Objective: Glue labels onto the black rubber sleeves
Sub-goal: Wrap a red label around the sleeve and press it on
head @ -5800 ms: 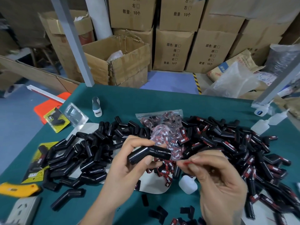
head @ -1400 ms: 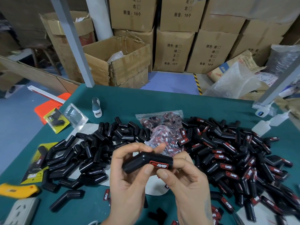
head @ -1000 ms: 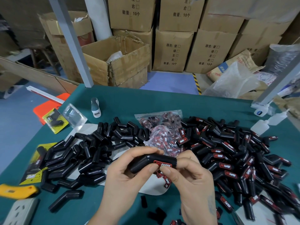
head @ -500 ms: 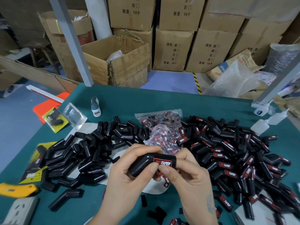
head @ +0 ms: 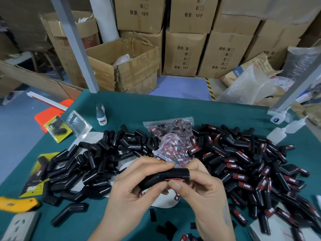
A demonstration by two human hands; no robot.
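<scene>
I have the black rubber sleeve (head: pixel 163 178) up off the table (head: pixel 173 110), over its near-middle and just in front of the bag of labels (head: pixel 173 145), with both hands closed on it. My left hand (head: pixel 132 193) wraps the bent, lower end, fingers on top and thumb beneath; my right hand (head: pixel 203 192) pinches the straight end, thumb pressing on the red label (head: pixel 174 180) on the near face. To do this step well I judge the thumb should bear down along the whole label and out to both ends so no edge lifts — and the left grip should hold the sleeve steady against that push, without squashing the soft tube out of shape. The sleeve's long axis runs roughly level, left to right along the table's near edge, the straight open end pointing right and slightly up, the elbow end dipping to the left. Unlabelled sleeves (head: pixel 97 162) lie heaped toward the left edge, labelled sleeves (head: pixel 243 171) toward the right.
</scene>
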